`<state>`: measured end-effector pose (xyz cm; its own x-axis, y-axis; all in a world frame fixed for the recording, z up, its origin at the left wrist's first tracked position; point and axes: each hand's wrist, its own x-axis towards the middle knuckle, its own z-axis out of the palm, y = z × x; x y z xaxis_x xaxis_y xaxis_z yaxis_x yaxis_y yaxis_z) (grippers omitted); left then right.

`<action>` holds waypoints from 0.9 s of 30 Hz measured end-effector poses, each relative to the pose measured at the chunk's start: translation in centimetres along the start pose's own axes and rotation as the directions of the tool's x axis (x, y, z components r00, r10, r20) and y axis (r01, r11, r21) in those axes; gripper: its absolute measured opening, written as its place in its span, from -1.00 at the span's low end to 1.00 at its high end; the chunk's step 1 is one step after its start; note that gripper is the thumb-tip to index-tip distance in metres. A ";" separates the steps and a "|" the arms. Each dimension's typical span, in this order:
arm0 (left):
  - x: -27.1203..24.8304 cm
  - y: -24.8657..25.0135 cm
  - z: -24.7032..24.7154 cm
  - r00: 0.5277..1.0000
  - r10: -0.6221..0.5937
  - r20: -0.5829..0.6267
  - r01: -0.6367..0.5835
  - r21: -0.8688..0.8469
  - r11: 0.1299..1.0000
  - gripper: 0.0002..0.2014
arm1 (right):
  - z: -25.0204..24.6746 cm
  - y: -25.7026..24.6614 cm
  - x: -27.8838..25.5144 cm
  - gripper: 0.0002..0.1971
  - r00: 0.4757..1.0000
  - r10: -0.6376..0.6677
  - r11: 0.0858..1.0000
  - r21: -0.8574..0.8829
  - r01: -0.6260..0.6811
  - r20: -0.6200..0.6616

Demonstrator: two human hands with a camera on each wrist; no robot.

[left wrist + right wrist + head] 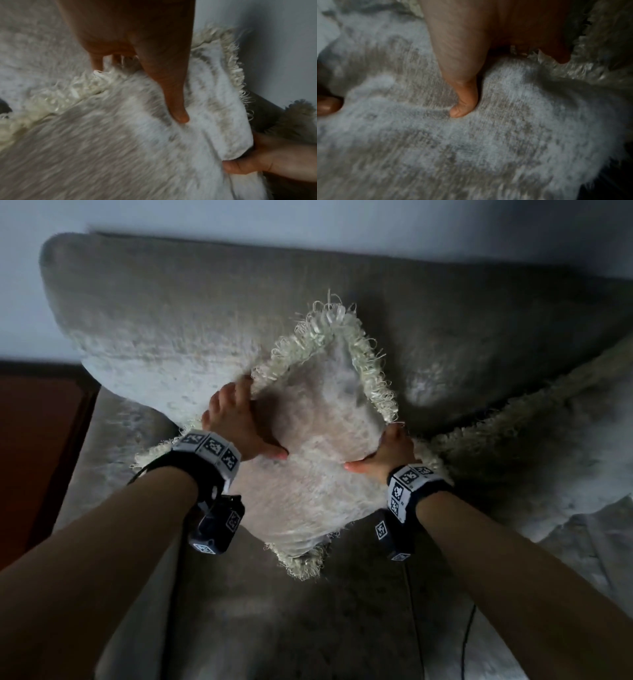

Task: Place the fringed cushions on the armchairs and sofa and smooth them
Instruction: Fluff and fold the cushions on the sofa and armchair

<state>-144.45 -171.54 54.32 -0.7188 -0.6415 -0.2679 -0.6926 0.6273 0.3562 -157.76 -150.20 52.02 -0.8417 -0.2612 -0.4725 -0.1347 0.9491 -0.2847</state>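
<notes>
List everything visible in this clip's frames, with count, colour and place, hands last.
Pale cream fuzzy square cushion with looped fringe: one, cream, propped corner-up against the sofa back, held at both side edges.
Second fringed cushion: one, cream-grey, on the sofa at right, partly out of frame.
Grey plush sofa: one, grey, fills the view.
Dark reddish-brown wooden surface: one, left of the sofa.
Wrist-worn marker bands: two, black and white, one on each wrist.
Left hand: grips the cushion's left edge.
Right hand: grips its right edge.
</notes>
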 end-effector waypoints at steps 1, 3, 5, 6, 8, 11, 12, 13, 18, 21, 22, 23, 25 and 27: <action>0.3 -0.2 0.7 0.999 -0.028 0.018 0.028 0.000 1.000 0.39 | -0.3 -0.1 0.6 0.27 1.000 -0.007 1.000 -0.013 0.008 0.021; 1.0 0.2 1.4 0.995 -0.087 0.051 0.087 0.010 0.996 0.43 | -0.3 -0.3 1.5 0.31 0.999 0.003 0.999 -0.042 -0.001 0.051; 2.0 0.7 1.6 0.983 -0.157 0.090 0.155 0.032 0.987 0.39 | 0.3 -0.2 2.1 0.28 0.999 0.000 1.000 -0.012 0.001 0.042; 2.6 0.7 1.8 0.978 -0.180 0.110 0.178 0.023 0.984 0.35 | 0.6 -0.1 2.3 0.28 1.000 -0.004 1.000 0.017 0.003 0.027; 3.2 0.4 2.1 0.959 -0.220 0.181 0.231 -0.041 0.972 0.17 | 1.2 0.4 2.5 0.27 1.000 -0.010 0.999 0.049 0.011 -0.012; 2.7 0.5 1.9 0.934 -0.222 0.279 0.249 -0.066 0.966 -0.42 | 2.1 0.8 2.4 0.09 1.000 -0.011 0.994 0.105 0.011 -0.005; 2.6 0.6 1.7 0.934 -0.210 0.289 0.234 -0.053 0.971 -0.54 | 2.2 0.8 2.4 0.05 1.000 -0.015 0.995 0.098 0.016 -0.011; 2.4 0.9 1.1 0.938 -0.203 0.281 0.226 -0.053 0.973 -0.61 | 2.1 0.5 2.4 0.03 0.999 -0.023 0.996 0.082 0.025 -0.025; 3.4 0.8 -3.8 0.952 -0.227 0.207 0.237 -0.028 0.971 -0.60 | -0.3 -3.4 2.7 -0.11 0.993 -0.104 0.993 0.052 0.107 -0.059; 4.0 0.3 -3.0 0.969 -0.207 0.137 0.204 0.038 0.978 -0.37 | 0.2 -3.6 3.0 -0.01 0.996 -0.088 0.994 0.057 0.090 -0.024; 4.0 0.0 -2.1 0.973 -0.203 0.111 0.195 0.082 0.977 -0.26 | 0.6 -3.3 3.0 0.07 0.997 -0.076 0.997 0.004 0.076 0.013; 3.8 -0.4 -0.9 0.975 -0.198 0.097 0.183 0.142 0.973 -0.14 | 0.9 -3.0 2.9 0.15 0.997 -0.052 0.997 -0.060 0.056 0.065; 3.1 -1.0 0.9 0.976 -0.203 0.084 0.175 0.261 0.949 0.09 | 1.4 -2.6 2.8 0.25 0.993 -0.019 0.985 -0.169 0.038 0.114; 2.6 -1.2 1.3 0.972 -0.227 0.061 0.198 0.307 0.931 0.21 | 1.5 -2.8 2.5 0.31 0.995 -0.010 0.976 -0.216 0.032 0.099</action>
<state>-145.56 -173.37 51.99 -0.5455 -0.7389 -0.3957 -0.8054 0.5927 0.0034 -158.72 -153.74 50.36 -0.7845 -0.2872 -0.5497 -0.2711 0.9559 -0.1125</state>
